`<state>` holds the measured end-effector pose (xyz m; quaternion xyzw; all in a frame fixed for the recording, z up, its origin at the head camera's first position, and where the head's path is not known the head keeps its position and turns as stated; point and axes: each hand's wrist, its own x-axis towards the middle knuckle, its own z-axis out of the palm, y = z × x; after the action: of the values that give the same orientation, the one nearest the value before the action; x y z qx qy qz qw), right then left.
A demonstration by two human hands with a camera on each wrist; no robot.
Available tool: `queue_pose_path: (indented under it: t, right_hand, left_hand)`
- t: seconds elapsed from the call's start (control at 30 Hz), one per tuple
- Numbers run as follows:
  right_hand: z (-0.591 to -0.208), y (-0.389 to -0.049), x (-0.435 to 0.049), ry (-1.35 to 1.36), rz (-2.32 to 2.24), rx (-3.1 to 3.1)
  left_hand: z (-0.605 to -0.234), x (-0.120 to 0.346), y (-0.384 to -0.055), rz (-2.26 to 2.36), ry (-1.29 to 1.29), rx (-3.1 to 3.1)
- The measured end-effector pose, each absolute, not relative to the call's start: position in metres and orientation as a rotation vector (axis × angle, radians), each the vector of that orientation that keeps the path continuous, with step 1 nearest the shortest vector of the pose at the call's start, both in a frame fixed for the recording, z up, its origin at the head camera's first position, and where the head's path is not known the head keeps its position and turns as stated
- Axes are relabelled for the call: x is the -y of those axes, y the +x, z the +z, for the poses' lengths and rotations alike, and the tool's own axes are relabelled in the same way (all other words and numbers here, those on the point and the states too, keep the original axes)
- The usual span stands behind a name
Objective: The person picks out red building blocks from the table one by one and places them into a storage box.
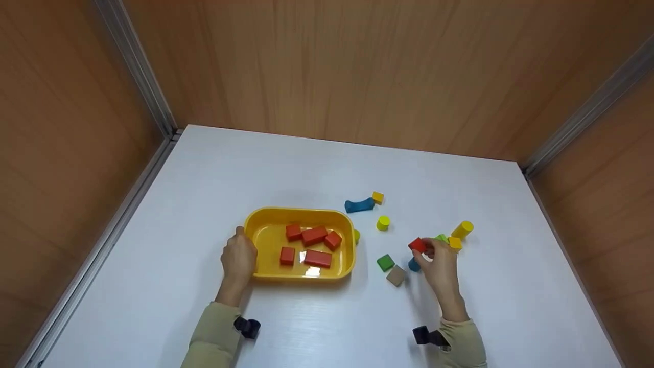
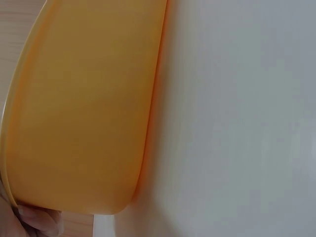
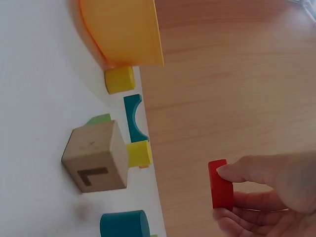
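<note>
My left hand (image 1: 239, 257) grips the left end of a yellow tray (image 1: 265, 276); in the left wrist view its fingertips (image 2: 42, 220) curl at the rim. Several red blocks (image 1: 318, 258) lie inside the tray. To the right, my right hand (image 1: 440, 266) pinches a red block (image 1: 417, 245) between thumb and fingers, and the right wrist view shows this red block (image 3: 220, 185) held above the table. Beneath and beside that hand are a blue cylinder (image 1: 414, 264), a partly hidden light green block (image 1: 441, 237) and a yellow cube (image 1: 454, 244).
A green block (image 1: 386, 262) and a plain wooden cube (image 1: 396, 276) lie between tray and right hand. Farther back are a blue arched block (image 1: 359, 205), a small yellow cube (image 1: 378, 198) and a yellow cylinder (image 1: 383, 223). A taller yellow cylinder (image 1: 463, 230) is at right. Wooden walls (image 1: 327, 71) enclose the white table.
</note>
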<state>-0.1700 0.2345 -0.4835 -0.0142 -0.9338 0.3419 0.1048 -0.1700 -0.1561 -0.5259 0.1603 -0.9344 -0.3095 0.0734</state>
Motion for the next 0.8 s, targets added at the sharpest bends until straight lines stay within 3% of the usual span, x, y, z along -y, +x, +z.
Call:
queue_pose_path:
  t: [0.57,0.8]
  right_hand:
    - [-0.477,-0.173,-0.174,-0.016,1.13,2.824]
    - [-0.474,-0.176,-0.146,0.13,1.17,2.778]
  left_hand:
    - [-0.527,0.156,-0.171,-0.944,0.503,2.825]
    - [-0.526,0.156,-0.169,-0.946,0.443,2.773]
